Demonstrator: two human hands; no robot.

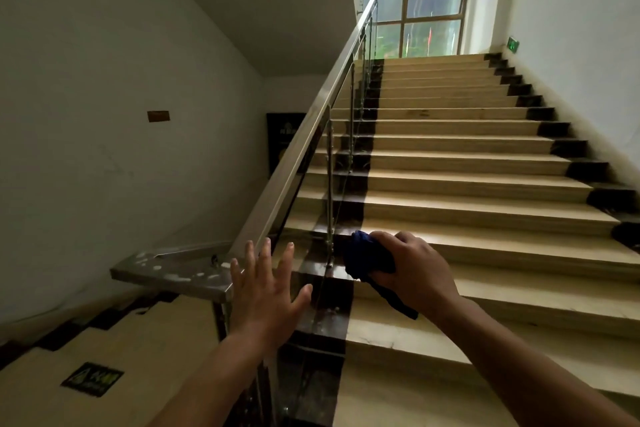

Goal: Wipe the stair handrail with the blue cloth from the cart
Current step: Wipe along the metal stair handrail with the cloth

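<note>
Right hand (412,270) clenches the bunched cloth (369,258) just right of the handrail (311,125), left hand (263,291) spread empty before it; cloth judged soft, light, best kept wadded in the palm.

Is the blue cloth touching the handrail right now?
No, the blue cloth is bunched in the right hand, held over the steps, apart from the handrail.

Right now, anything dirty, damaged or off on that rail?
Yes. The flat lower end of the handrail carries whitish splotches along its top, like dried paint or plaster, beside the open left hand. The sloped run above looks clean. The right hand grips the blue cloth, not yet on the rail.
</note>
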